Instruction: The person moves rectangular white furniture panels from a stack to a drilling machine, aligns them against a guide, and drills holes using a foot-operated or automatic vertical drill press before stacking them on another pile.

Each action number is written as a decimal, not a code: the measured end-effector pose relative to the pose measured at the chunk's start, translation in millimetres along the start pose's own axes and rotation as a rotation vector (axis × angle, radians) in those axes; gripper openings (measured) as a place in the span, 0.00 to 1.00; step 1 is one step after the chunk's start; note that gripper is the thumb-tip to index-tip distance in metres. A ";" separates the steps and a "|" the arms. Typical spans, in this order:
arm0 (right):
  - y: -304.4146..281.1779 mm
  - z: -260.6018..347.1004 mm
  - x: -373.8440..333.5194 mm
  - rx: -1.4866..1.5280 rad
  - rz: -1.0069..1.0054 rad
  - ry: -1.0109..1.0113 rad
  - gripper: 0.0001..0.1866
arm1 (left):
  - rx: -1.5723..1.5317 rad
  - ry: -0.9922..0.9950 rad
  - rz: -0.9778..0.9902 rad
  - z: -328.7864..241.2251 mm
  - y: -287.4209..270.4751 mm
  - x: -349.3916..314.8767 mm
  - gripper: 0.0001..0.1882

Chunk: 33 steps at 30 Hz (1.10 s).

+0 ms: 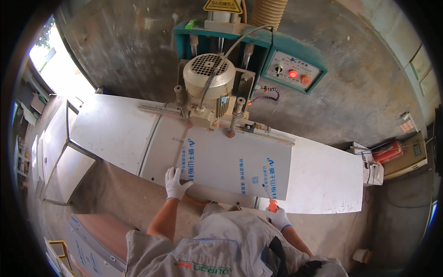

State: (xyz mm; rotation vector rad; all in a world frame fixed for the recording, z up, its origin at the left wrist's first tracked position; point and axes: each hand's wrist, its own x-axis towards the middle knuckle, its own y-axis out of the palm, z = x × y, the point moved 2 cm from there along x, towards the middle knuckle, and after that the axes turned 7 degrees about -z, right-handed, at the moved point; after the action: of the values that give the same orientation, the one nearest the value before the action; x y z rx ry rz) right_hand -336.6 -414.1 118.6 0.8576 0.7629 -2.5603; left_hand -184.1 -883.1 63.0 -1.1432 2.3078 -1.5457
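While the grey panel (219, 159) lay flat beneath the motor (210, 76) of the drilling machine, its long axis ran left to right across the person's front, right end slightly nearer the person. Three columns of blue print (191, 161) crossed its short way. Of the two gloved hands, the left hand (177, 183) rested with fingers spread at the panel's near left part, gripping nothing; the right hand (278, 218) was closed around one orange-handled tool (273, 206), which pointed away from the body toward the panel's near right corner. Two upright posts (236, 115) flanked the single motor. One control box (294, 69) carried one black knob (278, 69) and two red buttons (293, 74).
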 end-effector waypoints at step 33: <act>-69.6 -39.8 91.7 0.257 -0.115 0.079 0.25 | 0.120 0.004 -0.033 -26.6 4.2 -74.7 0.44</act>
State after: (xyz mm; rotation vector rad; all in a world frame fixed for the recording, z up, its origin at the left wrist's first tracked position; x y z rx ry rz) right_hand -420.7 -347.9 60.4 1.0244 0.5249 -2.7840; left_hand -146.9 -814.0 50.6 -1.1548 2.1753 -1.6746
